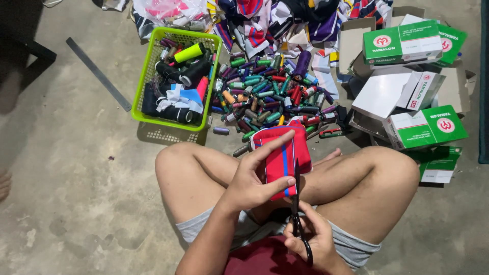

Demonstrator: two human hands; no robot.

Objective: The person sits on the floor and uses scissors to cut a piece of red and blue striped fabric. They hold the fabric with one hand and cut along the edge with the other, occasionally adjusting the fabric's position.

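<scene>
You get an evenly lit view from above — bright in the middle, falling off toward the corners. The concrete floor point(76, 168) darkens at the upper left, where a deep shadow covers the corner. Soft shadows sit under the green basket point(173, 76) and beneath your legs, so the light comes from overhead, slightly behind you. The white faces of the cardboard boxes point(402, 43) glare a little — close to blown out. Focus holds across the thread spools point(270, 97); your left hand point(257, 178) looks sharp, without motion blur. Straight lines bend mildly near the edges.
</scene>
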